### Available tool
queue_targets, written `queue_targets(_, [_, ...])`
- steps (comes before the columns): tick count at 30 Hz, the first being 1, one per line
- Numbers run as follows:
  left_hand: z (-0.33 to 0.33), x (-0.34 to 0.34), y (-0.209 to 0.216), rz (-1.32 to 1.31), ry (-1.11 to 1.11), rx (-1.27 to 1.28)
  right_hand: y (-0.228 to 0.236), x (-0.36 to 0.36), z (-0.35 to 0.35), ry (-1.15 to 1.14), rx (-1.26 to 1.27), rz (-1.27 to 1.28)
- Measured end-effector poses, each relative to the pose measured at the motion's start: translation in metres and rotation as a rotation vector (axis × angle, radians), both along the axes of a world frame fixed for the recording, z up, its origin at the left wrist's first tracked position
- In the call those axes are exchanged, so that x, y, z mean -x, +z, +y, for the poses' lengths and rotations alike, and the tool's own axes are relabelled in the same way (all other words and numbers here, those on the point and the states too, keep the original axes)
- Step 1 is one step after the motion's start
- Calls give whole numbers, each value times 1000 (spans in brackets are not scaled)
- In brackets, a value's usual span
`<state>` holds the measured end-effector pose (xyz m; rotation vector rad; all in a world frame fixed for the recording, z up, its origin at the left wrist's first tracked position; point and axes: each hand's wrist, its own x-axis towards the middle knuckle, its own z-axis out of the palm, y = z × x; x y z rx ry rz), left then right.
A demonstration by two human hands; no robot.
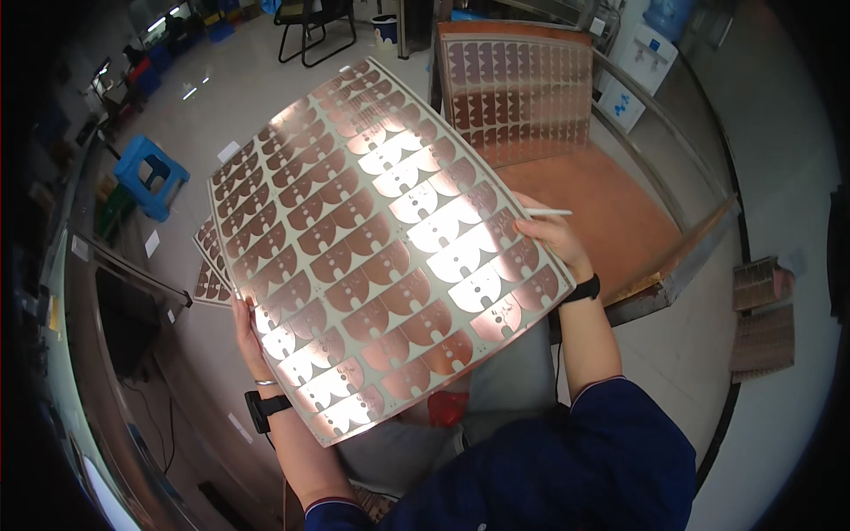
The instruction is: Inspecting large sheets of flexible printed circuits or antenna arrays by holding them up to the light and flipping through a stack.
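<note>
A large flat circuit board panel (350,232), covered in rows of copper-coloured rounded shapes on a pale ground, is held up tilted in front of me. Bright light reflects off its middle and its lower left corner. My left hand (245,334) grips the panel's left edge, its fingers partly hidden behind it. On the opposite edge, my right hand (560,241) has its thumb on the face and the other fingers mostly out of sight. A thin white pen-like stick (551,211) juts from between this hand's fingers, pointing right.
At the right, another copper-patterned panel (518,84) leans on a metal-framed stand with a brown board (602,199). Part of a similar panel (210,281) shows behind the held one at left. Around stand a blue stool (133,157), a black chair (316,18) and a water dispenser (639,71).
</note>
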<state>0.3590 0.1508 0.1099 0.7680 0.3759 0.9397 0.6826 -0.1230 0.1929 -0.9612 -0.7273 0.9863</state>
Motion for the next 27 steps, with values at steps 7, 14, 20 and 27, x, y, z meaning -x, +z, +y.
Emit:
queue_targets(7, [-7,-13,11,-166,-34,42,10,19,-29,-142,-191,108])
queue_targets(14, [27,11,-39,-10,119,145,35,12,-62,-719,-244,-111])
queue_targets(20, [31,10,-42,95,265,216,31,-10,-52,-983,-345,-154])
queue_targets(27, [33,17,-39,191,429,254,-21,-67,-20,-1269,-213,-221])
